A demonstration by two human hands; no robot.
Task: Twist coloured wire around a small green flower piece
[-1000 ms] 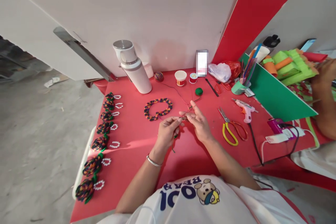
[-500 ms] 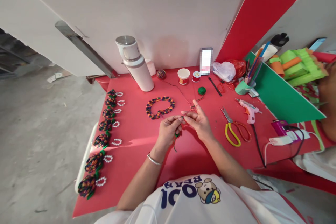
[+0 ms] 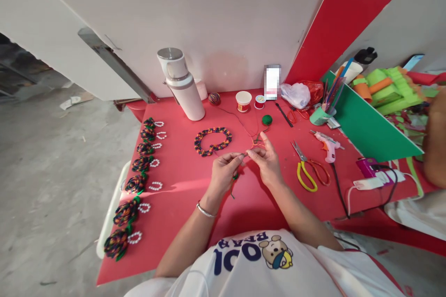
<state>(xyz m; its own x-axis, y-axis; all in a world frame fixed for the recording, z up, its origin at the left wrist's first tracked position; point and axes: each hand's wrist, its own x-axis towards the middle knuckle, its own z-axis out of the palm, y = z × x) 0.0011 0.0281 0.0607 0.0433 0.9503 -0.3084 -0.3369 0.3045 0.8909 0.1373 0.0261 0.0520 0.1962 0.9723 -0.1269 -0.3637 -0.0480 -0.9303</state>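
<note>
Fingertips of the left hand and right hand pinch a thin coloured craft thread at centre frame, just above the red table; light, limp and probably slippery, it seems best gripped close to the working point.

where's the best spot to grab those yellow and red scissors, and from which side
Grip the scissors by the two handle loops, coming from the near side. They lie flat, to the right of the right hand, blades pointing away, loops toward the person.
</note>
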